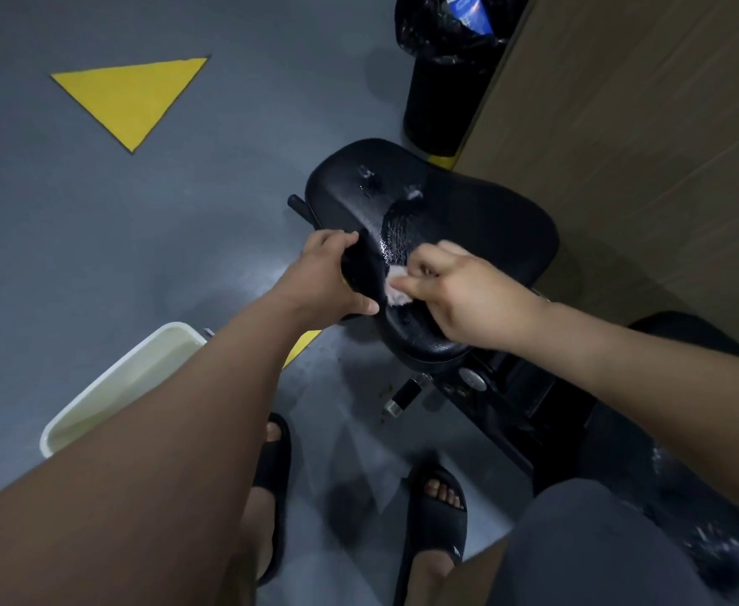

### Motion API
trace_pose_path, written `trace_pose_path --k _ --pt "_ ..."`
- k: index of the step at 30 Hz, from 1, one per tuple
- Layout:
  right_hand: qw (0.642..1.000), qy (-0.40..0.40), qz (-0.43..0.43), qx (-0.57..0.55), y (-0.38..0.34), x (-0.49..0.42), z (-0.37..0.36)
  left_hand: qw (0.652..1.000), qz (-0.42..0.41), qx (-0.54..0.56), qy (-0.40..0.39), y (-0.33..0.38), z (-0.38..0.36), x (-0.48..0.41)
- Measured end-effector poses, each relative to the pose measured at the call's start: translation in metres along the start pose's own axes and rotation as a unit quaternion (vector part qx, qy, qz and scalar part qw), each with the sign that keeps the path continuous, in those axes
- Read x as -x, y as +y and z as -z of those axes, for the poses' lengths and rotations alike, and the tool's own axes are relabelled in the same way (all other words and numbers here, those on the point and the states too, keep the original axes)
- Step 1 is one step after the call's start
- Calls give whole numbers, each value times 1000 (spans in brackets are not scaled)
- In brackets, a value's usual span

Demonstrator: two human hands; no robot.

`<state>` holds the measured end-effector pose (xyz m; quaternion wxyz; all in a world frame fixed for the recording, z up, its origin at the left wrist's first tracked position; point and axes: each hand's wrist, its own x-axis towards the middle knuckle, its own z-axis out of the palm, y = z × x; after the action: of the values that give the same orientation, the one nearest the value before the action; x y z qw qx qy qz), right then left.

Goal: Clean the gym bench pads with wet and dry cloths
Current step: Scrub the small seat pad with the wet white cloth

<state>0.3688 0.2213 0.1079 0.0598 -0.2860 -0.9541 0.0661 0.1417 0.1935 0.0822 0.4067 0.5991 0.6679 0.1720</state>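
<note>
A black seat pad (468, 220) of the gym bench sits in the middle of the view, with a wet streaked patch glistening on its surface. My left hand (332, 277) grips the pad's left edge, thumb underneath. My right hand (459, 295) holds a small pale cloth (396, 288) bunched in its curled fingers and presses it on the pad's near left part. A second black pad (682, 430) lies at the lower right, with wet marks on it.
A white tub (96, 400) with water stands on the grey floor at the lower left. A black bin (446, 89) lined with a bag stands beyond the pad, beside a brown wall panel (643, 146). My sandalled feet (437, 513) are below the bench frame (481, 387).
</note>
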Motion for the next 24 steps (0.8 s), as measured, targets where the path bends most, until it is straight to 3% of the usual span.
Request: trace_pose_path --k 6,11,19,24 --pt "996 -23 -76 36 4 -73 -7 999 46 -11 19 -12 3 11" --pt "998 -50 4 26 -12 -36 -6 996 74 25 32 -22 11 12" --pt "993 -81 -45 77 -5 -153 -16 994 84 14 64 -27 17 8" --pt "994 -91 -18 64 -8 -118 -14 994 77 17 71 -19 19 9"
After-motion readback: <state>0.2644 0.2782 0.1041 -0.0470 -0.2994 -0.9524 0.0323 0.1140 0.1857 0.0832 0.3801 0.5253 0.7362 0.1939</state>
